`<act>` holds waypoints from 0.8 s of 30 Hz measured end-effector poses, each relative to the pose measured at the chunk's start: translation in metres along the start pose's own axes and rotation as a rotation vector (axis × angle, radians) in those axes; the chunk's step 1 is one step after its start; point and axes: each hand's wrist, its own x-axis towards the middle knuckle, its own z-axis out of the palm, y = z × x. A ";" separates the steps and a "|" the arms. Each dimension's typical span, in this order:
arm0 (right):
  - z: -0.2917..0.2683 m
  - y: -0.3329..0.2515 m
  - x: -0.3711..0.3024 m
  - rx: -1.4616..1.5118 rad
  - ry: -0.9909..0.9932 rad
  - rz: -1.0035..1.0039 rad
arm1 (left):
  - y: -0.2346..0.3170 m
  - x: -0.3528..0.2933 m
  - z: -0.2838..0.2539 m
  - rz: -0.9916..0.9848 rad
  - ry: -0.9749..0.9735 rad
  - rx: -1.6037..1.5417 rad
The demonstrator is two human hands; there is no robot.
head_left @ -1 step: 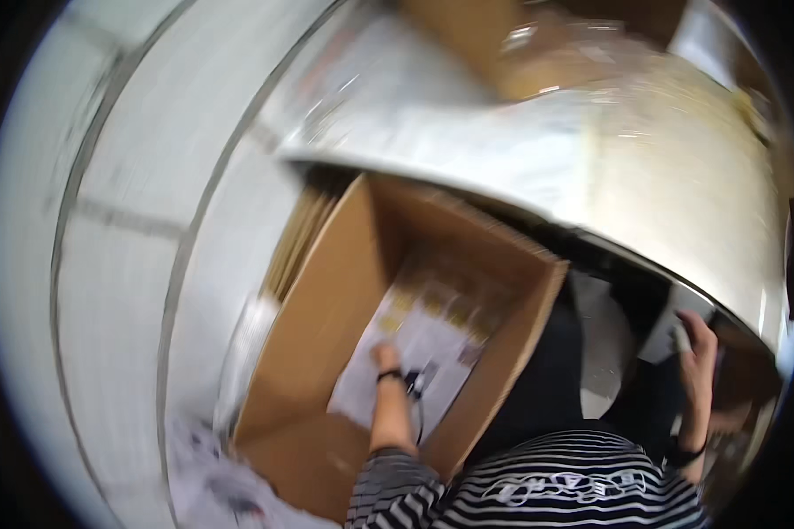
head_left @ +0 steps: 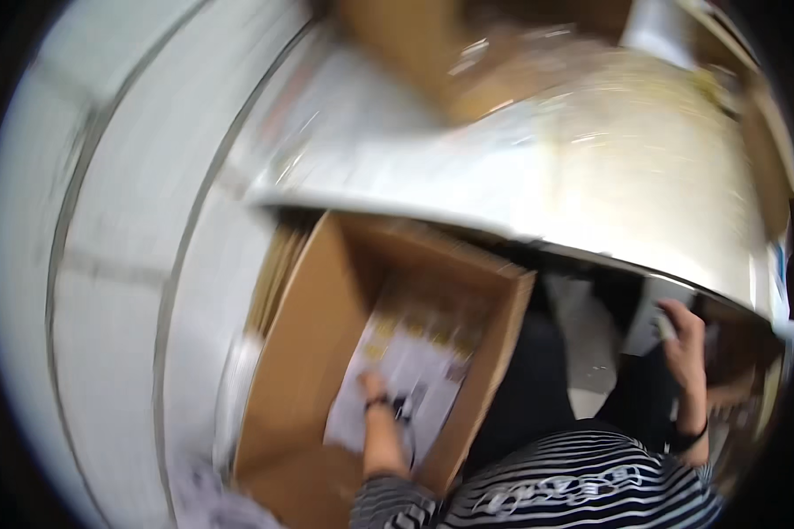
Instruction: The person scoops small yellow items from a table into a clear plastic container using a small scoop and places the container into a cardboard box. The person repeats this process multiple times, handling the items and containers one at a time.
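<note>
My left hand [head_left: 372, 385] reaches down into an open cardboard box [head_left: 300, 353], over a white sheet-like surface [head_left: 348, 421] inside it. Motion smears its fingers, so their grip does not show. Just beside that wrist lies a small dark object [head_left: 403, 406] with a thin dark cord. Several small yellowish pieces [head_left: 415, 331] sit in a row farther up in the box. On the right, my right hand [head_left: 686, 342] is raised with its fingers curled around a small pale thing, too blurred to name.
Beyond the box stands a table with a pale top [head_left: 644, 194], carrying clear plastic wrap [head_left: 520, 66] and a brown cardboard piece [head_left: 401, 53]. Flat cardboard [head_left: 272, 280] leans left of the box. White plastic [head_left: 207, 498] lies at lower left on the light tiled floor [head_left: 106, 344].
The whole view has shifted, so the box and table appear a little farther left and lower. My left hand stays in the box, and my right hand keeps its curled pose.
</note>
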 end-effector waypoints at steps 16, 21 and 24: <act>-0.087 0.050 0.422 -0.567 0.215 0.179 | 0.301 -0.371 0.273 0.773 -0.763 0.350; -0.024 0.022 0.441 -0.731 -0.234 0.128 | 0.275 -0.423 0.452 1.327 -0.990 0.865; -0.036 0.013 0.379 -0.891 -0.412 -0.018 | 0.249 -0.421 0.528 1.789 -0.734 1.020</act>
